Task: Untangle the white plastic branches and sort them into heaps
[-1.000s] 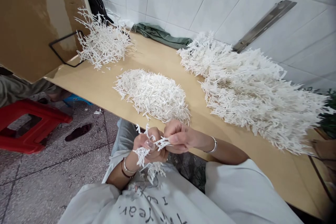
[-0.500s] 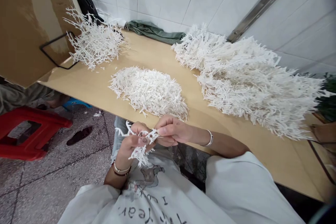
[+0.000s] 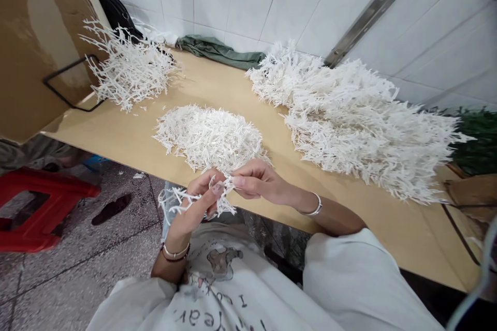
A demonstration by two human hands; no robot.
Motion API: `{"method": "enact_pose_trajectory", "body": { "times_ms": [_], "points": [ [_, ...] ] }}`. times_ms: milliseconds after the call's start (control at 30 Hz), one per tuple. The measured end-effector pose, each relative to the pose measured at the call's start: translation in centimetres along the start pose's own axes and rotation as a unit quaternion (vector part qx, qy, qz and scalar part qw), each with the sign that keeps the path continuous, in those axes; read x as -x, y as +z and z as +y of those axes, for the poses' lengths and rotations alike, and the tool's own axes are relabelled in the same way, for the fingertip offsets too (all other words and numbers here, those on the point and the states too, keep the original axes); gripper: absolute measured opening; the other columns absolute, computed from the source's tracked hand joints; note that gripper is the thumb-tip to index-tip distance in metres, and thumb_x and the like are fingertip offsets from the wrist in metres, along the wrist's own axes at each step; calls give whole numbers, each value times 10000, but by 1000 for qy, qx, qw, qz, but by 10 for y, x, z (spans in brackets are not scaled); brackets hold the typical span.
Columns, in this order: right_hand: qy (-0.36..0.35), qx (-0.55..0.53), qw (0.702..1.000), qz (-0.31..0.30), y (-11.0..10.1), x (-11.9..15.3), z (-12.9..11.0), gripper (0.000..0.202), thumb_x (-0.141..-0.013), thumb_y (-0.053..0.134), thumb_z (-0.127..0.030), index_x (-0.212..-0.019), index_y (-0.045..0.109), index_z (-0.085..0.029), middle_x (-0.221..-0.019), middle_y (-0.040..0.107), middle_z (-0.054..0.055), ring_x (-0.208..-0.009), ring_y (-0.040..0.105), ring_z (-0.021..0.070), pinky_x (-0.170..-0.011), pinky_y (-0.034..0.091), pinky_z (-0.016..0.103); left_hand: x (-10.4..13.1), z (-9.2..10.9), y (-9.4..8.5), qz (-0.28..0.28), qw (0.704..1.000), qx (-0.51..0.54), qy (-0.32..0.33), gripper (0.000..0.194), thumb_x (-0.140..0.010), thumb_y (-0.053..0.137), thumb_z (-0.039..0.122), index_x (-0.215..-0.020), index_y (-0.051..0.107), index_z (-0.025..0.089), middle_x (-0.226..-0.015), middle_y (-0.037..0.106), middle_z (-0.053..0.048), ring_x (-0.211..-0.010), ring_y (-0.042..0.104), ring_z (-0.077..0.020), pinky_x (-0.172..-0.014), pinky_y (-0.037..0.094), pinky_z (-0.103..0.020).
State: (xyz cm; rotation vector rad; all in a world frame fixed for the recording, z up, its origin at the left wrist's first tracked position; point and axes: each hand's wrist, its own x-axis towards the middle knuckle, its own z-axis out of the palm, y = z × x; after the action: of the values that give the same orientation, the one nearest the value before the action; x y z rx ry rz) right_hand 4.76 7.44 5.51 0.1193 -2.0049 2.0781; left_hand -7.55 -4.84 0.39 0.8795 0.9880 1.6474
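Left hand [image 3: 196,201]: closed round a white branched plastic sprig [image 3: 182,200], held at lap level at the lower centre of the frame, just off the near edge of the desk [image 3: 128,137], so the piece stays steady while the other hand works on it
Right hand [image 3: 254,182]: thumb and forefinger pinched narrow on one tip of the same sprig, meeting the left hand fingertip to fingertip, a grip that suits plucking a single small piece
Wrists: a bangle on each, bare forearms drawn in close to the white shirt [image 3: 248,295]
Nearest heap [image 3: 209,137]: short loose white pieces, centre of the frame, just beyond the hands and within easy reach
Large heap [image 3: 357,119]: whole branched sprigs banked along the tiled wall, right of centre
Small heap [image 3: 126,70]: sparser sprigs, upper left, beside a cardboard box [image 3: 27,46]
Floor: a red stool [image 3: 34,207] at the left edge
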Motion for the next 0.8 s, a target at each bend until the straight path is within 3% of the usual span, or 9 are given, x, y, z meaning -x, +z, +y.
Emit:
{"method": "enact_pose_trajectory", "body": {
  "times_ms": [167,267,500,800],
  "points": [
    [1,168,985,39,-3,-2,-4,365,-893,553,-327,-606,402,-159,-561,271,-71,-497,254,41,-459,190,208,-8,-10,-4,35,999,-20,25,310,-849,613,452,-726,581,170,-485,357,62,-384,296,-48,-378,219,-170],
    [4,210,975,67,-4,-3,-3,331,-888,558,-349,-647,438,-156,-584,306,-65,-525,299,49,-483,238,203,-12,-13,-5,47,999,-23,9,325,-834,624,480,-732,581,174,-470,342,64,-387,274,-51,-376,199,-176],
    [23,154,985,67,-15,-4,1,363,-957,437,-400,-718,524,-141,-613,468,-32,-525,415,50,-495,323,192,-19,-15,-5,68,997,-23,-9,379,-800,651,517,-687,541,172,-517,337,53,-422,258,-56,-386,185,-201],
    [61,62,990,106,-21,-5,8,425,-954,409,-464,-714,521,-132,-625,480,-23,-511,415,42,-453,317,180,-30,-12,-4,56,998,-20,-17,360,-801,654,511,-714,576,171,-515,344,53,-435,255,-53,-396,180,-194]
  ]
}}
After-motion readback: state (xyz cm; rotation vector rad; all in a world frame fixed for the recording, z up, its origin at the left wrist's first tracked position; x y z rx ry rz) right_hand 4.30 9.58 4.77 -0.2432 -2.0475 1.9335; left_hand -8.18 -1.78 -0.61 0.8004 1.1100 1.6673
